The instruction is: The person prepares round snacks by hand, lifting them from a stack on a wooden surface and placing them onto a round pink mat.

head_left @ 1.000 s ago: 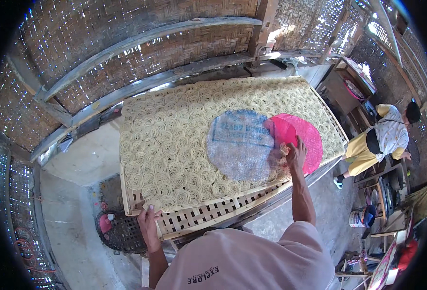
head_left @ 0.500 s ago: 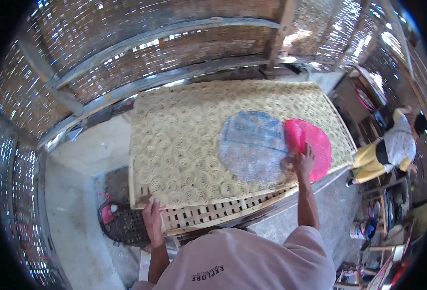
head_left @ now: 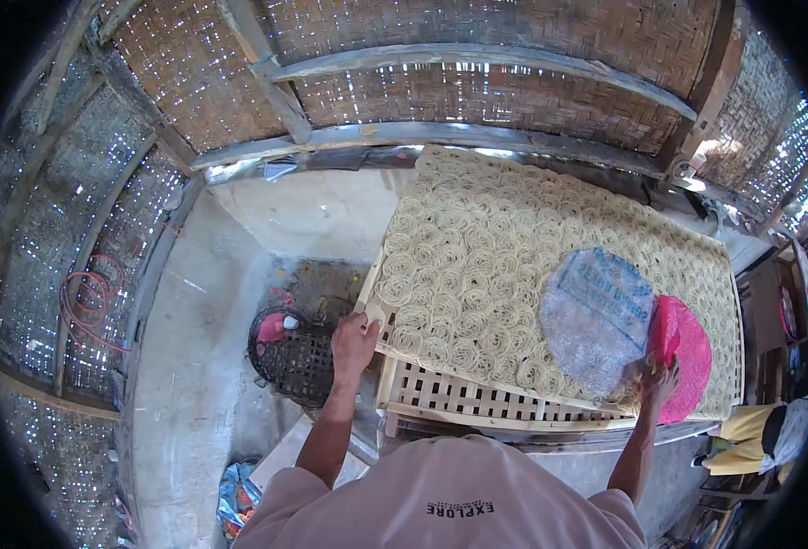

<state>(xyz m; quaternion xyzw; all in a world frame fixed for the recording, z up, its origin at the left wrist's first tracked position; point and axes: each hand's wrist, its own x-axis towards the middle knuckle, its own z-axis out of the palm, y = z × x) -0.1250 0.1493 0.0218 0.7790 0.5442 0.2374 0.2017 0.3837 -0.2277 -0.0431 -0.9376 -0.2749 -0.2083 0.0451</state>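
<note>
A large slatted bamboo tray (head_left: 477,395) covered with several rows of pale coiled noodle rounds (head_left: 505,265) lies in front of me. My left hand (head_left: 354,340) grips the tray's near left corner. My right hand (head_left: 657,382) holds the tray's near right edge, where a round clear plastic sheet (head_left: 596,316) and a round pink mesh sheet (head_left: 686,352) rest on the noodles.
A dark wire basket (head_left: 296,352) with pink and white items sits on the concrete floor left of the tray. Woven bamboo walls with wooden beams (head_left: 441,133) close in behind and to the left. A person in yellow (head_left: 756,437) crouches at the right edge.
The view has swung left, so the tray now sits to the right. Both hands keep their hold on the tray's near edge.
</note>
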